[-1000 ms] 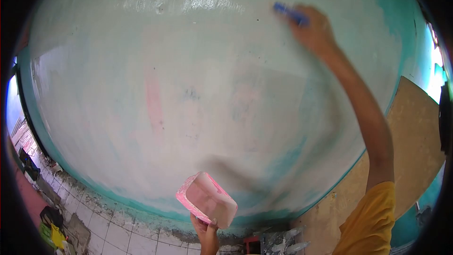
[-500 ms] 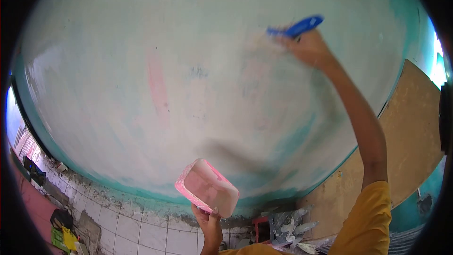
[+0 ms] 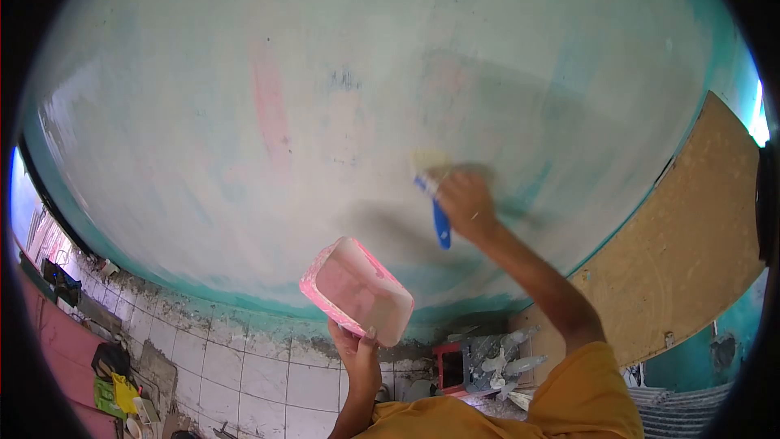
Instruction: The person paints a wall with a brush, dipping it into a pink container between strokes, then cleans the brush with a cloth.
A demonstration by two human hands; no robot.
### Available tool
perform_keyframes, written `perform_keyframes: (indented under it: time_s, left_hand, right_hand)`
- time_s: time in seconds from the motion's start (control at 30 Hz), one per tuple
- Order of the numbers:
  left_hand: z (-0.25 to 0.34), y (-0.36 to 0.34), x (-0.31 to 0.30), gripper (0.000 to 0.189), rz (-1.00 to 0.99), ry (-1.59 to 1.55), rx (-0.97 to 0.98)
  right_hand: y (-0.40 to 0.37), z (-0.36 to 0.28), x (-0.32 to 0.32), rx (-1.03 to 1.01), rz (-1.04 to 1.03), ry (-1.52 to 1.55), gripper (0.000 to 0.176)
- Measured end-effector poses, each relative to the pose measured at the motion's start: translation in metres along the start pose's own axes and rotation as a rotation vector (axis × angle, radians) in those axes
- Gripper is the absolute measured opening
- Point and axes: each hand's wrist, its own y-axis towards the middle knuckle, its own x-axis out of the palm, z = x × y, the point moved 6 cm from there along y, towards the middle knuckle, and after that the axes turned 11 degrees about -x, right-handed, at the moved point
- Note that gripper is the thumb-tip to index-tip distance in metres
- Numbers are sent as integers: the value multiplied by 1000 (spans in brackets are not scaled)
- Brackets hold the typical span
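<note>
A blue-handled scraper (image 3: 438,219) is held closed in the right hand (image 3: 465,205), with the fingers wrapped round the upper part of the handle. Its pale blade end is pressed flat to the wall (image 3: 244,73), above and to the right of the pink tub (image 3: 357,291). The long axis of the scraper runs steeply. The blade is at the top, a little to the left. The free blue end of the handle points down and slightly right, out of the bottom of the fist and toward the tub's upper right corner. The tub is gripped from below by the left hand (image 3: 355,349), the fingers closed round its near short end. It is tilted so that its open mouth is turned up toward the wall and the scraper. The inside is seen to be smeared pale, but how much it holds cannot be told. Scraper and tub are near each other without touching, and a band of shadowed wall is left between them. The right hand is plainly the nearer to the blade, while the left hand lies directly under the tub. A chipboard sheet (image 3: 691,236) is leaned against the wall well to the right of the tub. A tiled floor (image 3: 244,374) is seen below and to the left of the tub. A red-edged box of plastered tools (image 3: 479,366) lies below and to its right.
</note>
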Motion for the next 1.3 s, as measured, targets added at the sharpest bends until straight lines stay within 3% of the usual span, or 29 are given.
perform_keyframes:
  time_s: [0.2, 0.27, 0.3, 0.37, 0.4, 0.47, 0.5, 0.57, 0.6, 0.77, 0.83, 1.0, 1.07, 1.17, 1.3]
  left_hand:
    - [3, 5, 0, 90, -35, 16, 2]
    - [5, 7, 3, 92, -60, 2, 31]
    - [7, 8, 4, 92, -48, 10, 10]
    - [17, 11, 11, 93, -90, 29, 46]
    - [17, 13, 13, 93, -73, 39, 23]
    - [21, 16, 20, 94, -95, 43, 56]
    - [20, 17, 23, 94, -75, 52, 36]
    - [21, 18, 34, 93, -123, 43, 70]
    - [17, 20, 35, 93, -112, 52, 59]
    - [-2, 20, 56, 90, -188, 19, 28]
    - [-15, 23, 62, 89, -225, 41, 37]
    - [-38, 13, 83, 86, -354, 51, 57]
    - [-49, 6, 90, 89, -396, 118, 89]
    - [-57, -12, 119, 92, -416, 101, 82]
    - [-86, -26, 142, 94, -431, 125, 43]
  right_hand:
    - [-42, -57, 32, 211, -13, 373, 35]
    - [-48, -60, 14, 350, 277, 466, 34]
    - [-50, -66, 11, 368, 264, 479, 34]
    - [-73, -62, 14, 922, 451, 930, 34]
    - [-74, -66, 0, 947, 434, 942, 34]
    - [-89, -73, -23, 1329, 514, 1193, 37]
    - [-95, -82, -35, 1354, 496, 1204, 37]
    - [-107, -97, -54, 1431, 867, 1496, 40]
    - [-106, -105, -69, 1420, 960, 1517, 38]
    - [-153, -151, -89, 1413, 926, 1331, 30]
    - [-144, -149, -112, 1223, 642, 1019, 31]
    - [-166, -144, -109, 1368, 617, 1033, 29]
    - [-173, -138, -116, 1257, 489, 808, 26]
    - [-182, -129, -137, 1262, 306, 700, 23]
    - [-212, -117, -155, 1260, 243, 693, 23]
